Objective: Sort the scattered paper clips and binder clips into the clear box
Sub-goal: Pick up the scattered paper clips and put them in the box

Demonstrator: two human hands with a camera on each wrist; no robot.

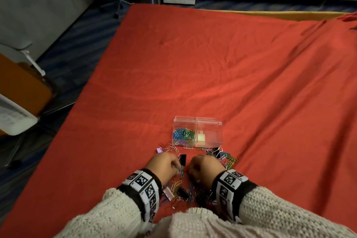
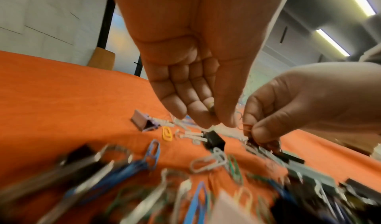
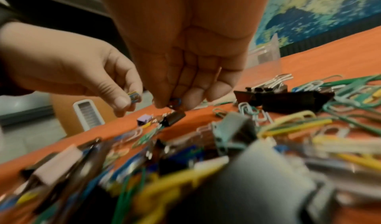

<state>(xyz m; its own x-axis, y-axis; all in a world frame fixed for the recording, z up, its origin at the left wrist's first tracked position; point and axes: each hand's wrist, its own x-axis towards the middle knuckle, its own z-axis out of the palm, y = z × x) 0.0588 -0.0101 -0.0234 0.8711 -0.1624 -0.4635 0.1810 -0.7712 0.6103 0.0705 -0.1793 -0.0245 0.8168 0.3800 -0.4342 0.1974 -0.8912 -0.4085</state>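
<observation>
Red cloth (image 1: 212, 60) covered the whole work surface, with an orange chair (image 1: 21, 91) off to the left. On it the clear box (image 1: 198, 131) stood just beyond both hands, its left compartment holding coloured paper clips (image 1: 183, 133), its right one a pale item I could not identify. Loose paper clips and binder clips (image 1: 185, 193) lay scattered between the box and the wrists, a black binder clip (image 1: 183, 159) between the hands and a lilac one (image 1: 159, 150) farther left. The left hand (image 1: 164, 166) hung knuckles up, thumb and forefinger pinching a few coloured clips (image 3: 134, 96). The right hand (image 1: 204, 168), beside it, curled its fingers down and pinched a small clip (image 3: 175, 101) at the fingertips. Both wrists wore marker-printed bands (image 1: 145, 187) over knitted sleeves (image 1: 289, 210).
</observation>
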